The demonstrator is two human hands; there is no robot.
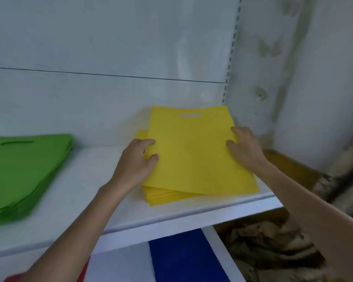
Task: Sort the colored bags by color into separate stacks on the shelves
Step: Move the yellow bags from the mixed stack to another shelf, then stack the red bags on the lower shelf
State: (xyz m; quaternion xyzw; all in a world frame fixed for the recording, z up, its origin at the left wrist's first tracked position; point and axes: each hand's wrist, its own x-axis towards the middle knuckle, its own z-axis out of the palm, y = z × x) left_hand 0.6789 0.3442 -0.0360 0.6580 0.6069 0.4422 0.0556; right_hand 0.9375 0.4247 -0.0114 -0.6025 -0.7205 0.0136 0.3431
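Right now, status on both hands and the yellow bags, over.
Left hand, right hand grip top yellow bag by its side edges. It lies skewed on yellow stack. Green stack apart, leftward. Nothing blocking.

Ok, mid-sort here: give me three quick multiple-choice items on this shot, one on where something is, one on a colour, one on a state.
1. Where is the green stack relative to the yellow stack?
A) same shelf, to its left
B) on the shelf below it
C) on top of it

2. What colour is the lower-shelf bag beneath the yellow stack?
A) orange
B) blue
C) white

3. How does the top yellow bag lie?
A) squared with the stack, untouched
B) skewed on the stack, held at both side edges
C) folded in half

Answers:
1 A: both lie on the upper shelf, green to the left.
2 B: it is plainly deep blue.
3 B: the left hand and right hand grip its sides, and lower layers stick out at its left and front.
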